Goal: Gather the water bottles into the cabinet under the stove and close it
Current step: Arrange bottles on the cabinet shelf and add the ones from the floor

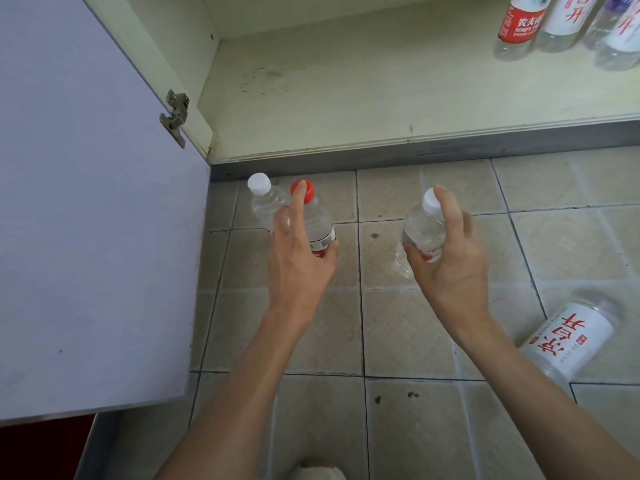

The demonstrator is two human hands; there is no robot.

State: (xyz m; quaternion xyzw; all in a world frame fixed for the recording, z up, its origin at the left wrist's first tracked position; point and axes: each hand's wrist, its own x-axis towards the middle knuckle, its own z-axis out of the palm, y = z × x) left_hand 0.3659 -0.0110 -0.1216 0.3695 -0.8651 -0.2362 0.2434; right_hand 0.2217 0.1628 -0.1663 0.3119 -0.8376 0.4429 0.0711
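Observation:
My left hand (298, 258) grips two clear water bottles at once over the tiled floor: one with a white cap (265, 202) and one with a red cap (317, 220). My right hand (450, 251) holds a third clear bottle with a white cap (422, 226). Both hands are just in front of the open cabinet (346, 98). Several bottles (519, 26) stand inside the cabinet at its far right. One more bottle with a white label (568, 337) lies on its side on the floor at the right.
The cabinet's pale door (93, 202) swings open at the left, its hinge (175, 114) by the frame. A grey plinth (415, 154) runs under the cabinet's front edge. Beige floor tiles (381, 334) spread below my arms.

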